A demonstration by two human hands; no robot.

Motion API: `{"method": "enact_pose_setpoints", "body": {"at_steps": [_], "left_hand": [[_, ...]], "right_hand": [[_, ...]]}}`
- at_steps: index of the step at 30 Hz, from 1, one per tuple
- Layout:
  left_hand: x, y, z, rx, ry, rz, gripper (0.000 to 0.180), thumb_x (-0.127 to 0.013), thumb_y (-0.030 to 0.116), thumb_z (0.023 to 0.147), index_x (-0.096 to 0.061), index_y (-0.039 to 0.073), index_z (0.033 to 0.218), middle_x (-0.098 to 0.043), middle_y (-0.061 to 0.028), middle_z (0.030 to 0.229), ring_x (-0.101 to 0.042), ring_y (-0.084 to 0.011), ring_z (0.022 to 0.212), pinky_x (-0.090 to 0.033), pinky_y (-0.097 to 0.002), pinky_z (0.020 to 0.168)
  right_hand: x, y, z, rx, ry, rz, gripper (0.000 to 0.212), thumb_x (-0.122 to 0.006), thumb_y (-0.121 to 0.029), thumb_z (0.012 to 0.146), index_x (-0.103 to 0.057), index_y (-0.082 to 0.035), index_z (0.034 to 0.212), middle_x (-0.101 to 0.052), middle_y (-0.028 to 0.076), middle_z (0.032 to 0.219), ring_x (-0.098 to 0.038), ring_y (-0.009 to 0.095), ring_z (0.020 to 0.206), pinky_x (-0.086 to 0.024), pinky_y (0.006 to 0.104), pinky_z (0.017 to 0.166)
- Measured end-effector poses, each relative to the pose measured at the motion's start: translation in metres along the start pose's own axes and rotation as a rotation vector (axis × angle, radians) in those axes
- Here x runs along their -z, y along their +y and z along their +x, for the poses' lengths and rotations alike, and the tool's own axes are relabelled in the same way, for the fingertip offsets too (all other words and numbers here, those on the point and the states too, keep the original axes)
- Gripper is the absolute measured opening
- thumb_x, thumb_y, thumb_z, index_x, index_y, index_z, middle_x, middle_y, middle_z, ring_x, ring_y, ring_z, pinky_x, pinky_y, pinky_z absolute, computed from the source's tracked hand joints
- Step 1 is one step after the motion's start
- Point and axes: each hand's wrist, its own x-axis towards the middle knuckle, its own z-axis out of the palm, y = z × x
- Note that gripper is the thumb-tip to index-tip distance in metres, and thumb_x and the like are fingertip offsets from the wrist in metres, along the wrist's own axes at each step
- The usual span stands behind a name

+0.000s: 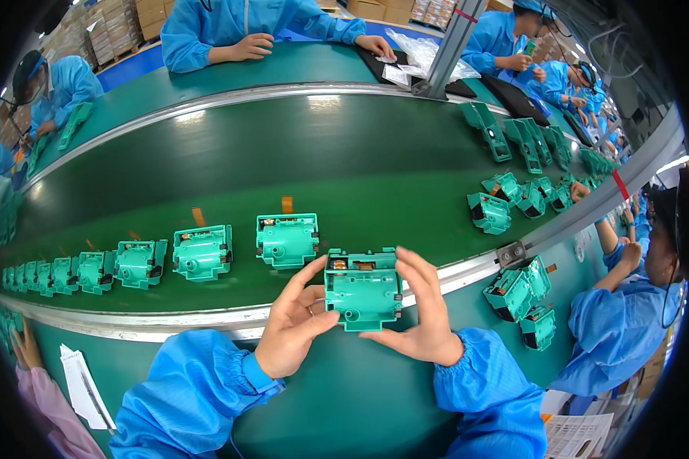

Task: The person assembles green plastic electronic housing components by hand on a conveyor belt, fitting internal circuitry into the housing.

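Observation:
Between my two hands is a green plastic housing, held over the near edge of the conveyor. Metal and dark parts show along its top side, and a round boss sits low on its face. My left hand grips its left side, thumb at the lower left corner. My right hand closes on its right side, fingers along the upper right and thumb under the bottom edge. Just beyond, a similar green housing with an orange flex cable stands on the belt, with another such housing to its left.
A row of like housings runs left along the green conveyor belt. More green parts lie at the belt's right; several housings sit on the bench right of me. Papers with a pen lie left. A metal post and co-workers surround the line.

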Motion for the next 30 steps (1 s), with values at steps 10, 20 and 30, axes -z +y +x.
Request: {"method": "enact_pose_setpoints", "body": {"at_steps": [10,20,30], "left_hand": [[0.001,0.002,0.001,0.023,0.052,-0.064,0.068,-0.053,-0.005,0.078,-0.020,0.008,0.136,-0.050,-0.0129,0.112,-0.051,-0.0188,0.098,-0.042,-0.0311,0.083],[0.004,-0.003,0.001,-0.045,-0.053,0.011,0.070,-0.053,-0.008,0.077,-0.019,0.007,0.137,-0.045,-0.0139,0.120,-0.048,-0.0213,0.106,-0.039,-0.0341,0.090],[0.012,-0.017,-0.003,-0.244,-0.217,0.147,0.061,-0.049,-0.018,0.076,-0.036,0.009,0.129,-0.029,-0.0106,0.137,-0.037,-0.0254,0.120,-0.035,-0.0392,0.098]], "right_hand": [[-0.002,0.010,-0.008,-0.817,-0.092,1.346,0.052,-0.049,-0.016,0.087,-0.026,0.000,0.131,-0.046,0.011,0.119,-0.045,0.018,0.108,-0.036,0.0328,0.091],[-0.002,0.020,-0.012,-0.835,-0.134,1.606,0.038,-0.051,-0.017,0.086,-0.041,-0.005,0.121,-0.050,0.004,0.113,-0.046,0.015,0.106,-0.036,0.0331,0.090],[0.000,0.029,-0.019,-0.647,-0.173,1.644,0.043,-0.048,-0.016,0.088,-0.038,-0.004,0.127,-0.045,0.007,0.125,-0.042,0.019,0.115,-0.031,0.0379,0.097]]}}
